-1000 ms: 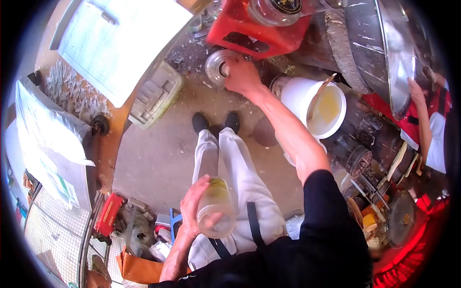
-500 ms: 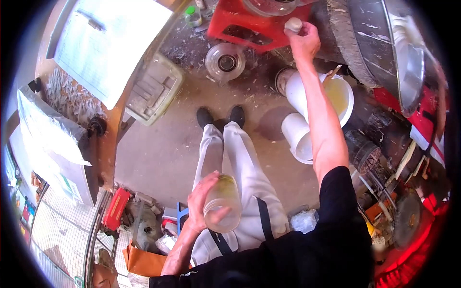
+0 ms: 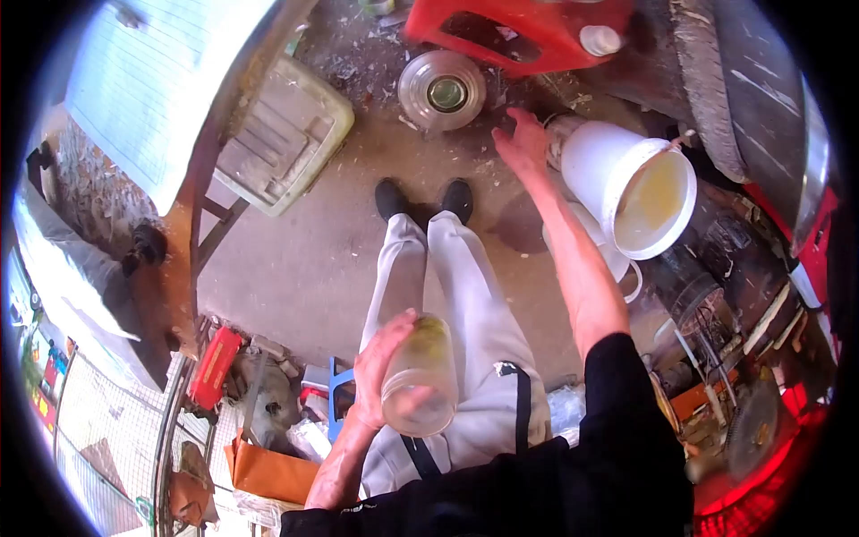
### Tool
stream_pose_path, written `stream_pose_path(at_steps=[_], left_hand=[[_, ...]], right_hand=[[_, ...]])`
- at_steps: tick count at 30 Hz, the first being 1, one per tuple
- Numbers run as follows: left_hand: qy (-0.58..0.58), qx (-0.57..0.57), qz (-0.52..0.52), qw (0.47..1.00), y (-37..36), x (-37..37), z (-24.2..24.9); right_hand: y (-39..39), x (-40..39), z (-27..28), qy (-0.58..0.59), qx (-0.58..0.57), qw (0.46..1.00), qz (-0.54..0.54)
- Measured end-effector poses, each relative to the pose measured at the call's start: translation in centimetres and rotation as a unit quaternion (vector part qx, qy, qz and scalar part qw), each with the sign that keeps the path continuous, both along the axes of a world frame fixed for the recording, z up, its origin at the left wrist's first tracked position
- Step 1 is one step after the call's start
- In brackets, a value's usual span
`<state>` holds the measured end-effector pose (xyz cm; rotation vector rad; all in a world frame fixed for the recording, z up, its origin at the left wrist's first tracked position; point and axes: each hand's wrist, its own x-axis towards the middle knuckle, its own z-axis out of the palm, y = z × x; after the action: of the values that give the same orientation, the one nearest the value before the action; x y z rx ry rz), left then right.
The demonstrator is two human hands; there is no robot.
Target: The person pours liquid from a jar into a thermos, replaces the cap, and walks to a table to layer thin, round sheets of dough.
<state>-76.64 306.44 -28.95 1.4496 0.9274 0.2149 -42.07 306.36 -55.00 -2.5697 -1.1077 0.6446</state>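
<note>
- Jar (image 3: 420, 371): near centre, over the lap; left hand (image 3: 379, 365) grasping its left side, fingers wrapped round.
- Judged light and stiff, slippery if wet; glass or plastic, cannot tell. Treat as fragile.
- Best hold: round mid-wall, clear of the rim.
- Right hand (image 3: 526, 148): fingers spread, holding nothing, between far glass vessel (image 3: 442, 91) and bucket (image 3: 613, 170) at right.

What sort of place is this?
Probably a workshop or work yard; trade unclear. Clues: a littered floor, a white bucket with yellowish contents, and a low red stool.
</note>
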Motion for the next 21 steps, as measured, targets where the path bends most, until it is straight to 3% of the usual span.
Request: stream_pose_path(at_steps=[2, 5, 6, 9, 10, 14, 16, 21], left_hand=[[-0.016, 0.000, 0.011, 1.000, 0.0, -0.2, -1.4], [-0.030, 0.001, 0.029, 0.999, -0.3, -0.6, -3.5], [-0.031, -0.011, 0.033, 0.999, -0.2, -0.7, -3.9], [-0.018, -0.037, 0.051, 0.998, -0.1, -0.8, -4.6], [-0.004, -0.041, 0.058, 0.997, -0.5, -0.7, -4.6], [0.034, -0.029, 0.064, 0.997, -0.7, -1.1, -5.0], [0.055, -0.033, 0.065, 0.996, -0.4, -1.5, -4.9], [0.110, -0.035, 0.054, 0.992, 1.0, -2.3, -4.5]], right_hand=[[0.2, 0.7, -5.5, -0.015, 0.019, 0.997, 0.068], [2.5, 1.8, -8.9, 0.126, -0.145, 0.974, 0.119], [2.0, 2.1, -11.4, 0.141, -0.095, 0.979, 0.113], [3.9, 2.0, -7.1, 0.211, -0.115, 0.967, 0.088], [2.4, 1.5, -9.0, 0.232, 0.006, 0.971, 0.065], [0.6, -2.2, -11.2, 0.326, 0.083, 0.942, -0.003], [0.8, -5.0, -10.0, 0.387, 0.097, 0.914, -0.070], [-0.2, -7.4, -5.4, 0.385, 0.074, 0.914, -0.105]])
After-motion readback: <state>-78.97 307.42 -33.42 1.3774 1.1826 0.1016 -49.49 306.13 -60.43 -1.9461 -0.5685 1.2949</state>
